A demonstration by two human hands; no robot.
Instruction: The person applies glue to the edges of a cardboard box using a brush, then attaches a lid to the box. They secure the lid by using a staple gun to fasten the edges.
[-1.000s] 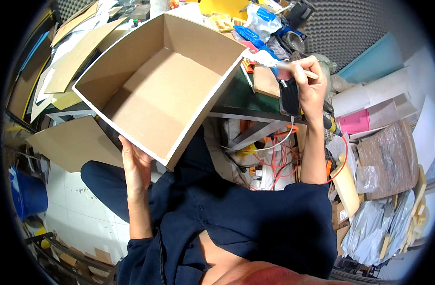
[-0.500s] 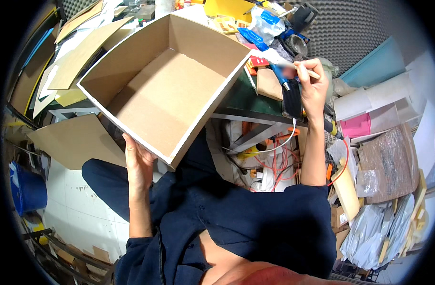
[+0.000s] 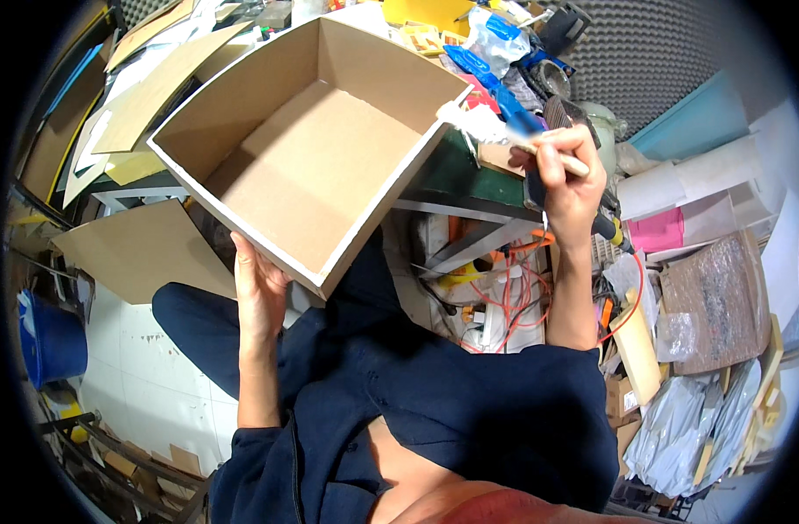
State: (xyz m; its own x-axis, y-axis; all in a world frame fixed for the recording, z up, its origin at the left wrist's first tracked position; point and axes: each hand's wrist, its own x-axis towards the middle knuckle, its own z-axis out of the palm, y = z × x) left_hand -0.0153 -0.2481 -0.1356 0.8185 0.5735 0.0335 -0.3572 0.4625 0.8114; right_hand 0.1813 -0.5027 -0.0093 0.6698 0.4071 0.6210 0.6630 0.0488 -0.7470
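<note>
A large open box [image 3: 330,170] of brown board, with white-coated rim edges, is tilted in front of me, its inside bare. My left hand [image 3: 260,284] is closed on its near side, thumb on the outer wall and fingers underneath. In my right hand [image 3: 567,175] is a paintbrush [image 3: 482,127] with a pale wooden handle, pinched between thumb and fingers. The white, smeared-looking brush head reaches the rim at the box's right corner; whether it presses on the edge is hard to make out.
The green worktable [image 3: 482,182] behind the box is cluttered with bags, tools and boards. A loose brown board [image 3: 142,253] leans at left, near a blue bucket [image 3: 55,341]. Orange cables [image 3: 509,301] tangle below the table. Wrapped sheets [image 3: 718,297] stand at right.
My right hand has come down slightly, bringing the brush head leftward to the box's right corner. The box has shifted a little to the right, still held by my left hand.
</note>
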